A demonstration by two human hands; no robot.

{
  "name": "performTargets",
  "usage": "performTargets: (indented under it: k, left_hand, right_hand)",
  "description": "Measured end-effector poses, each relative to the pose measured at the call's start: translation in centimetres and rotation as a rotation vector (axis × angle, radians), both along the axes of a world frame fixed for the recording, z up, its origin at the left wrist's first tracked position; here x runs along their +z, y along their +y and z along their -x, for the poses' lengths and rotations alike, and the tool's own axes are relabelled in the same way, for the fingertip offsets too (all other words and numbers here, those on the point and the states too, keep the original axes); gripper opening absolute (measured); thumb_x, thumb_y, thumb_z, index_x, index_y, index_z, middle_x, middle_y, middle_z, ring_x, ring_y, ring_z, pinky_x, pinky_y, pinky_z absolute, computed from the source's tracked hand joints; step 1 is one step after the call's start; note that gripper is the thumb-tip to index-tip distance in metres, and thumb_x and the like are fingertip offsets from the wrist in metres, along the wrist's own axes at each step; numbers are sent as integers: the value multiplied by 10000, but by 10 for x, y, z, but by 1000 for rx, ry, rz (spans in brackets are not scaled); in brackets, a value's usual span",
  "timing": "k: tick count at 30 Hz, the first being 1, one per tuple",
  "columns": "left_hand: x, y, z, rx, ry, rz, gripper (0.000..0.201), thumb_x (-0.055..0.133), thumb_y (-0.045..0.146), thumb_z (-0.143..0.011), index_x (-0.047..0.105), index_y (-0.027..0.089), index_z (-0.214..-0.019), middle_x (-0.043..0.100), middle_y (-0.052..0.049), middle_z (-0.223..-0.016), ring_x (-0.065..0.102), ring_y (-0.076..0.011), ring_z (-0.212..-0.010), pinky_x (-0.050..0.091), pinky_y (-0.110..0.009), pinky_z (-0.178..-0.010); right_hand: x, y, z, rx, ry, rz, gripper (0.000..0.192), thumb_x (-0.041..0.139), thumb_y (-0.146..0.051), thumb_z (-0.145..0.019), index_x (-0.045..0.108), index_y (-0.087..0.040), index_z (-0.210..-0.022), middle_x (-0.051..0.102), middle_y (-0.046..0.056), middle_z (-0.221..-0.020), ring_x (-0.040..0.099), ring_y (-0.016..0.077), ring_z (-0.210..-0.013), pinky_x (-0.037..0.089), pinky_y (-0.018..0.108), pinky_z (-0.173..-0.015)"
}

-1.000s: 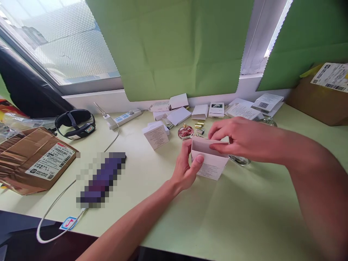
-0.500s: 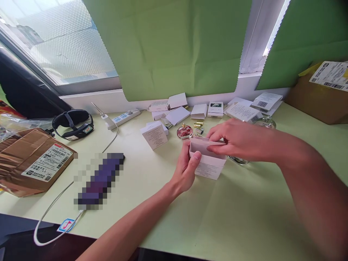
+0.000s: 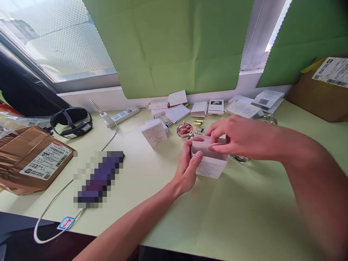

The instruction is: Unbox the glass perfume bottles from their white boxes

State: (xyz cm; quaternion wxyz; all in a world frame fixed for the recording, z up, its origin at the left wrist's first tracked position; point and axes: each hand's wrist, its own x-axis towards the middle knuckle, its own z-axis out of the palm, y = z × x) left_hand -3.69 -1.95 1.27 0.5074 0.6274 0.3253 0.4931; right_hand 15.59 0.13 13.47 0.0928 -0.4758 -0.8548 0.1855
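— Where do we stand with the small white carton (image 3: 210,163)?

— We have it standing on the green worktop (image 3: 244,217), near the middle, just in front of the round perfume bottle (image 3: 185,129) with the pink fill. Our left hand (image 3: 187,170) has a closed grip around its left side, thumb on the front face, fingers behind.

— And the top?

— Not shut yet, as far as we can judge. Our right hand (image 3: 236,136) pinches the top flap (image 3: 210,144) between thumb and forefinger, and the flap lies across the opening but looks raised at the edge rather than tucked in. Whether anything sits inside we cannot tell; the flap and fingers hide the opening.

— What else is left around us?

— Other white cartons (image 3: 176,105) lie scattered at the back under the window, one standing carton (image 3: 153,133) to the left, some small gold caps (image 3: 198,125) beside the bottle, and a second glass piece (image 3: 239,158) half hidden behind our right wrist. So we'd say one carton is in hand and nearly closed.
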Motion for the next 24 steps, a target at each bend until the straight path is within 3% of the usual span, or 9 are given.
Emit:
performTargets:
  k: [5, 15, 24]
  left_hand:
    - [-3, 0, 1, 6, 10, 26, 366, 510, 509, -971, 485, 281, -1256, 619, -33, -1117, 537, -194, -921, 438, -304, -800]
    - [-3, -1, 0, 26, 18, 27, 364, 526, 470, -964, 464, 281, -1268, 621, -51, -1162, 577, -210, -920, 473, -325, -773]
    - [-4, 0, 0, -13, 12, 22, 351, 511, 423, -982, 433, 301, -1302, 642, -37, -1157, 583, -189, -878, 469, -305, -732]
  right_hand:
    - [0, 1, 4, 32, -18, 60, 284, 575, -366, -881, 620, -208, -649, 673, -3, -858, 510, 112, -604, 305, 294, -534]
    - [-2, 4, 10, -13, -37, 124, 289, 609, -349, -844, 603, -211, -590, 629, 19, -735, 535, 148, -608, 313, 305, -538]
    - [-1, 0, 15, -36, -70, 139, 287, 583, -289, -832, 555, -205, -559, 532, -1, -613, 438, 122, -528, 271, 308, -506]
